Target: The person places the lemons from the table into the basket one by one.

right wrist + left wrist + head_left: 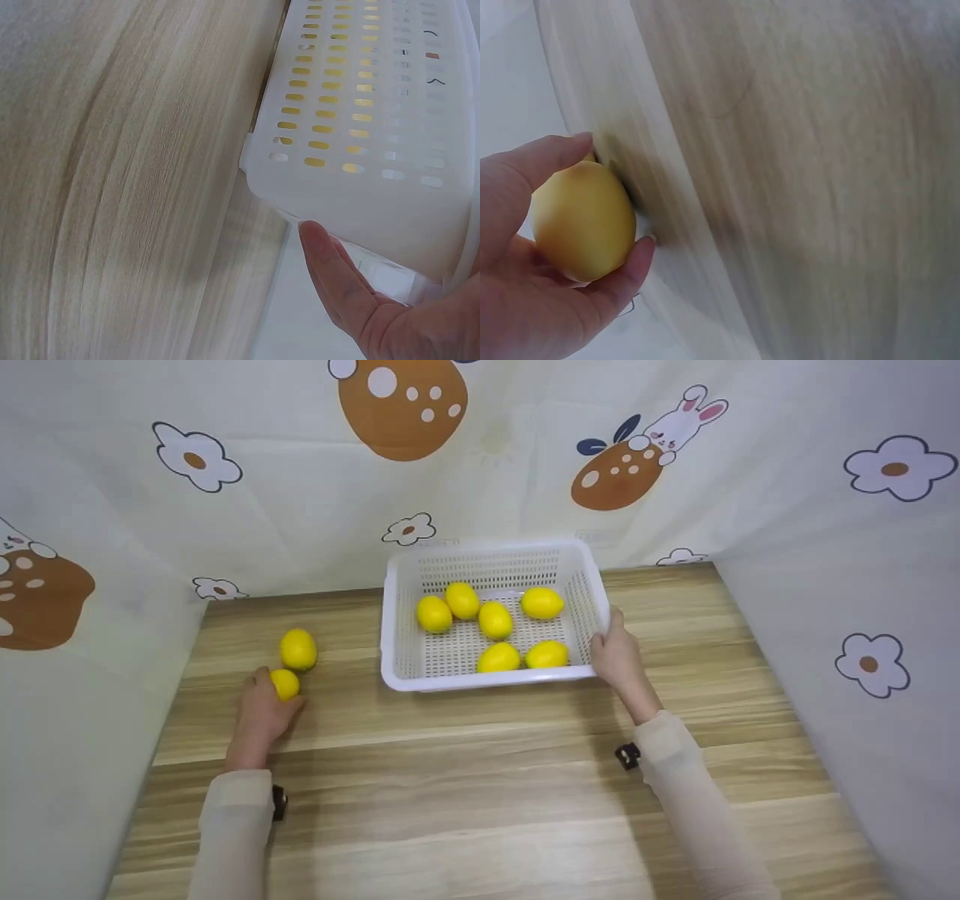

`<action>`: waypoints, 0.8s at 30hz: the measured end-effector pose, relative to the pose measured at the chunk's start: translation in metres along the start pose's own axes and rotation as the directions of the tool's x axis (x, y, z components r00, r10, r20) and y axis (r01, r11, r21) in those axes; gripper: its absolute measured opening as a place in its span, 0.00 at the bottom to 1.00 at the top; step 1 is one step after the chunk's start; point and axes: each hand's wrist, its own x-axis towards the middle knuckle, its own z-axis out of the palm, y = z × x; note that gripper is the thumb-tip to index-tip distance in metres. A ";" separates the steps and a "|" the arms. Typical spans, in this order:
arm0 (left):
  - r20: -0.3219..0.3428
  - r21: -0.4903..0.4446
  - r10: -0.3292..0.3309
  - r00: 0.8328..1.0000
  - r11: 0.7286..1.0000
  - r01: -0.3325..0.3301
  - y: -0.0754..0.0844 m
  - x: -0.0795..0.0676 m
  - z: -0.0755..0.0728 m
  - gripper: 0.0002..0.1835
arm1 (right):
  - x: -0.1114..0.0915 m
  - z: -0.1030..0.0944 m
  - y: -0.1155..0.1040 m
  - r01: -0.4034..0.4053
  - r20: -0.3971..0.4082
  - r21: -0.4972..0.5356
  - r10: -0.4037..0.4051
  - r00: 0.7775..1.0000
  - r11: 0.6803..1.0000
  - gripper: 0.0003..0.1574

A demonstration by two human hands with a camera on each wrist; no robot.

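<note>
In the head view my left hand is at the left of the table, its thumb and fingers curled around a yellow lemon. The left wrist view has the same lemon between thumb and fingers, close to the tabletop. Just beyond it lies a second lemon. My right hand grips the right end of a white plastic basket, thumb at the rim. From the right wrist, its fingers extend along the basket's outer end wall. Several lemons lie spread on the basket's floor.
The wood-grain table extends in front of the basket. A pale printed curtain rises behind it and along both sides. Each wrist carries a small black device, such as the one at the right sleeve.
</note>
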 end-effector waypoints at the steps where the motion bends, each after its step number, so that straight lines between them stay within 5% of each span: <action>1: -0.004 -0.004 -0.002 1.000 1.000 0.002 0.000 0.000 0.001 0.44 | 0.000 0.000 0.000 -0.004 0.002 0.000 0.004 1.000 1.000 0.40; 11: -0.091 -0.053 0.046 0.995 0.997 -0.051 -0.001 -0.007 0.005 0.34 | 0.001 0.000 0.000 -0.011 0.006 0.018 0.010 1.000 1.000 0.40; 24: -0.144 -0.107 0.023 0.989 0.994 -0.038 -0.005 -0.015 0.007 0.36 | 0.000 0.000 0.000 0.018 -0.005 -0.016 -0.018 1.000 1.000 0.38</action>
